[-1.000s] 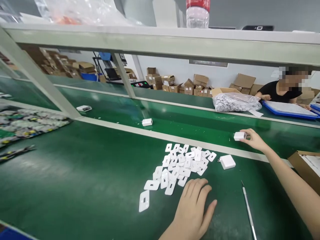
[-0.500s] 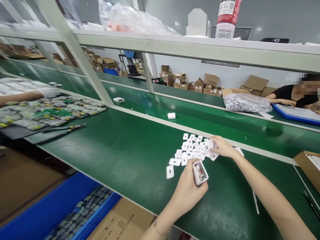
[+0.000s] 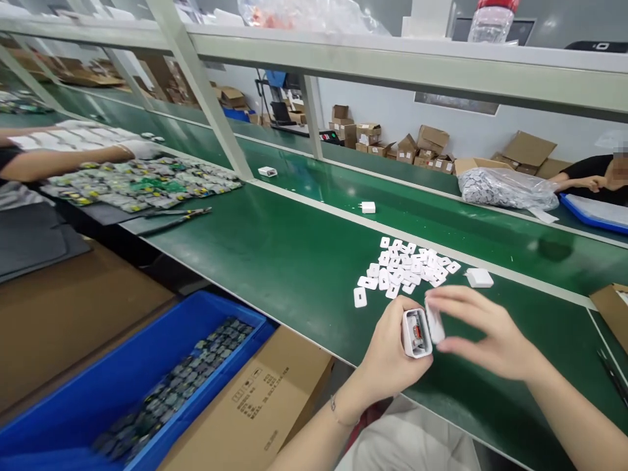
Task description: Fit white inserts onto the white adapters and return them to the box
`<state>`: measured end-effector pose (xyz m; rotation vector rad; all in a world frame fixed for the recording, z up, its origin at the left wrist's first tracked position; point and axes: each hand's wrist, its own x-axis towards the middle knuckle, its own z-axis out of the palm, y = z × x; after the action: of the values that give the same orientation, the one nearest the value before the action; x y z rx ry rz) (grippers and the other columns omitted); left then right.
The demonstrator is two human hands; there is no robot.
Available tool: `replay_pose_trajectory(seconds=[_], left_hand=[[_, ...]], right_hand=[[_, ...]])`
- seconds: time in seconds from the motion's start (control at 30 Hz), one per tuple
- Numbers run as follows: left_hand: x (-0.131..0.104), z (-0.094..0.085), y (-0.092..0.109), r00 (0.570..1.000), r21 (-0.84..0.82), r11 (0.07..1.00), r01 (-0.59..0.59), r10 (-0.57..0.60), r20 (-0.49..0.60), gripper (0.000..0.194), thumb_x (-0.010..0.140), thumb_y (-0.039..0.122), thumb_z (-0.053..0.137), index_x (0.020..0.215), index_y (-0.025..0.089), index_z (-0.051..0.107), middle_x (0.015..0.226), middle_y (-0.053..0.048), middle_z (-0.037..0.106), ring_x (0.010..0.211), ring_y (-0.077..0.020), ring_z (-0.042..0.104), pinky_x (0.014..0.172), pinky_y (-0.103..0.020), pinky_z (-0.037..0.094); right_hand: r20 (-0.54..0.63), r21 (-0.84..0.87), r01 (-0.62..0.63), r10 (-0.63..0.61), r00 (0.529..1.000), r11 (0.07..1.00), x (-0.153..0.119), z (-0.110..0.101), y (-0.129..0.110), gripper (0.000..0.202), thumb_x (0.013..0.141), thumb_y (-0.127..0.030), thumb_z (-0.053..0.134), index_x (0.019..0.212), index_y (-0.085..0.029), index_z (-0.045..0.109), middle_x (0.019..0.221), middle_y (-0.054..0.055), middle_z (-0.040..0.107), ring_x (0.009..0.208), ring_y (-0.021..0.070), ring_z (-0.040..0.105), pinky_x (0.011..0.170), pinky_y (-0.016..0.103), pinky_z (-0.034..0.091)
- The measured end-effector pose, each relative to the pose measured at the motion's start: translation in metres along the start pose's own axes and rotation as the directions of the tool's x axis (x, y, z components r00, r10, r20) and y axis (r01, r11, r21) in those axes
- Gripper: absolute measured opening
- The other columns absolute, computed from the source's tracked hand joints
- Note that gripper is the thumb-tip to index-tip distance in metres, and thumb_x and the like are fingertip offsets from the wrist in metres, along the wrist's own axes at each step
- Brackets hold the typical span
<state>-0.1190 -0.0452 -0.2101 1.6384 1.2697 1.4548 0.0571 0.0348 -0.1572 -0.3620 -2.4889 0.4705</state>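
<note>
My left hand is closed round a white charger housing, its end uncovered toward me so the circuit parts inside show. Close to that opening, my right hand pinches a white end cover between thumb and fingers. The cover is at the housing's right side; whether the two touch I cannot tell. Beyond both hands lies a loose pile of white end covers with small slots, on the green bench. A white charger rests just right of the pile.
Another white charger lies in the sunken green channel. Pliers lie left, near a co-worker's gloved hand and many circuit boards. Below the bench edge stand a blue bin and a carton. Tweezers lie far right.
My right hand has come back from the pile to the housing, carrying an end cover. My left hand still holds the housing. The head view has shifted downward and left.
</note>
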Motion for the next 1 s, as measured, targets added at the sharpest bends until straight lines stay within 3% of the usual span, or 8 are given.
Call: replay_pose_trajectory(seconds=[0.07,0.2,0.37,0.5,0.6,0.77,0.87,1.0], left_hand=[[-0.001,0.010,0.004,1.000,-0.008,1.000,-0.001,0.001,0.009,0.030,0.071,0.022,0.066,0.092,0.023,0.045,0.084,0.001,0.052,0.070,-0.0146,0.051,0.060,-0.026,0.040],[-0.007,0.024,0.011,1.000,0.034,0.999,-0.022,0.022,0.021,0.026,0.073,0.025,0.065,0.089,0.022,0.045,0.085,-0.001,0.057,0.073,-0.0165,0.056,0.061,-0.027,0.044],[-0.018,0.033,0.017,0.999,0.078,0.997,-0.028,0.025,0.038,0.055,0.070,0.023,0.068,0.114,0.023,0.035,0.097,-0.004,0.062,0.074,-0.0171,0.064,0.060,-0.028,0.049],[-0.023,0.040,0.021,0.983,0.227,0.957,-0.182,0.171,0.066,0.062,0.075,0.022,0.064,0.123,0.022,0.026,0.091,-0.003,0.061,0.073,-0.0181,0.066,0.061,-0.030,0.053],[-0.024,0.046,0.023,0.948,0.354,0.881,-0.313,0.310,0.067,0.065,0.076,0.019,0.060,0.128,0.021,0.023,0.089,-0.002,0.060,0.074,-0.0191,0.067,0.061,-0.030,0.054],[-0.025,0.055,0.024,0.888,0.444,0.785,-0.431,0.456,0.056,0.068,0.078,0.017,0.057,0.134,0.017,0.019,0.086,-0.003,0.060,0.069,-0.0179,0.067,0.058,-0.029,0.054],[-0.027,0.058,0.026,0.864,0.436,0.766,-0.473,0.501,0.056,0.068,0.078,0.017,0.057,0.135,0.016,0.019,0.085,-0.003,0.060,0.068,-0.0175,0.066,0.056,-0.028,0.054],[-0.031,0.061,0.029,0.865,0.408,0.776,-0.481,0.495,0.078,0.070,0.077,0.017,0.058,0.135,0.016,0.019,0.086,-0.003,0.059,0.070,-0.0180,0.067,0.058,-0.029,0.054]], right_hand=[[0.034,-0.026,0.080,-0.079,0.996,0.996,-0.008,0.001,-0.022,0.047,0.094,-0.029,0.059,0.139,-0.027,0.048,0.130,0.008,0.060,0.119,0.0205,0.056,0.099,0.035,0.050],[0.031,-0.049,0.049,-0.047,0.998,0.998,-0.028,0.003,-0.032,0.045,0.096,-0.027,0.054,0.141,-0.024,0.045,0.133,0.010,0.058,0.125,0.0205,0.052,0.101,0.036,0.050],[-0.006,-0.133,-0.014,0.013,1.000,0.991,-0.054,-0.005,-0.040,0.042,0.096,-0.020,0.053,0.137,-0.026,0.049,0.133,0.010,0.058,0.125,0.0227,0.053,0.099,0.039,0.052],[-0.002,-0.174,-0.049,0.050,0.999,0.984,-0.067,-0.013,-0.053,0.044,0.094,-0.018,0.055,0.137,-0.030,0.050,0.128,0.008,0.063,0.123,0.0243,0.057,0.097,0.041,0.055],[-0.010,-0.217,-0.030,0.028,1.000,0.976,-0.073,-0.017,-0.061,0.047,0.094,-0.015,0.054,0.139,-0.027,0.049,0.131,0.009,0.063,0.124,0.0253,0.058,0.100,0.043,0.054],[-0.013,-0.255,-0.016,0.013,1.000,0.967,-0.083,-0.023,-0.069,0.039,0.093,-0.011,0.050,0.129,-0.024,0.058,0.127,0.009,0.066,0.117,0.0238,0.063,0.100,0.040,0.055],[0.029,-0.176,-0.038,0.044,0.999,0.984,-0.086,-0.027,-0.070,0.034,0.095,-0.019,0.053,0.128,-0.025,0.054,0.130,0.009,0.063,0.118,0.0214,0.061,0.098,0.036,0.055],[0.013,-0.096,-0.079,0.081,0.997,0.992,-0.090,-0.026,-0.065,0.036,0.095,-0.022,0.057,0.130,-0.025,0.050,0.128,0.010,0.061,0.119,0.0198,0.058,0.097,0.033,0.055]])
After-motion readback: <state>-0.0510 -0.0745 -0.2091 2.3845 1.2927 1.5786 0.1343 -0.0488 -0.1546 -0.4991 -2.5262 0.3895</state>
